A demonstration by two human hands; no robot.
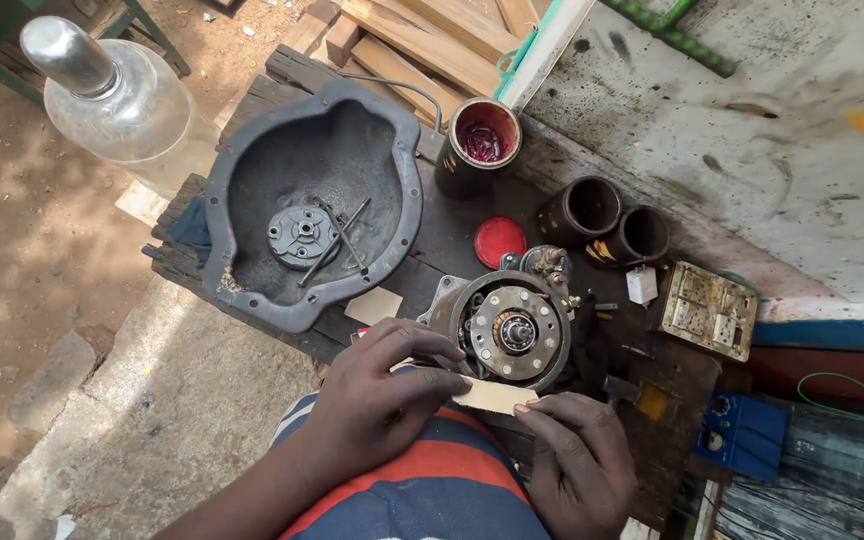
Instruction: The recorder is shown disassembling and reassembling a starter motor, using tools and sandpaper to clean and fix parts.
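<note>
**Pale strip held between two hands**

The pale strip (pixel 492 397) (paper or card, hard to tell) lies just in front of the round motor housing (pixel 512 330) on the dark workbench (pixel 452 230). The left hand (pixel 377 390) pinches its left end, fingers curled together; the right hand (pixel 577 455) pinches the right end. A grey metal cover (pixel 252 200) sits further left.
</note>
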